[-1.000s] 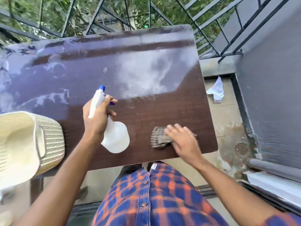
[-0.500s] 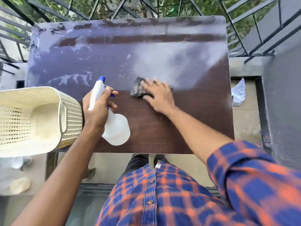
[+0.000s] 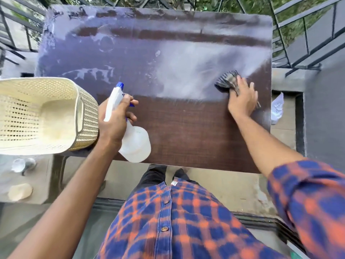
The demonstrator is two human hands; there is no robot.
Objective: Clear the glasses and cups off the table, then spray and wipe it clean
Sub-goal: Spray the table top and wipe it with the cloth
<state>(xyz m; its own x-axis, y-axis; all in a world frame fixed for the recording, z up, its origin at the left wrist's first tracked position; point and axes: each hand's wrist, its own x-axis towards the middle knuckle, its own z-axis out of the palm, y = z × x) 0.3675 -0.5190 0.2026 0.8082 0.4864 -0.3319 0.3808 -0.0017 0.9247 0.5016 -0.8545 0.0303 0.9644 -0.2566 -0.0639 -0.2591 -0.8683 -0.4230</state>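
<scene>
The dark brown table point(image 3: 186, 139) is dry along its near strip and filmed with pale wet streaks further back. My left hand point(image 3: 113, 120) grips a white spray bottle point(image 3: 134, 143) with a blue nozzle, held over the table's near left part. My right hand point(image 3: 242, 98) presses flat on a grey striped cloth point(image 3: 226, 80) near the table's right edge, at the border of the wet patch. No glasses or cups stand on the table.
A cream perforated basket point(image 3: 85, 116) sits on the table's left end, overhanging it. Cups point(image 3: 20, 164) lie blurred on a low surface below left. Black railings point(image 3: 298, 43) ring the balcony. A crumpled white paper point(image 3: 277, 107) lies on the floor at right.
My right hand has swept the cloth from the near right edge to the table's middle, then out to the right side. The left hand with the bottle has stayed put.
</scene>
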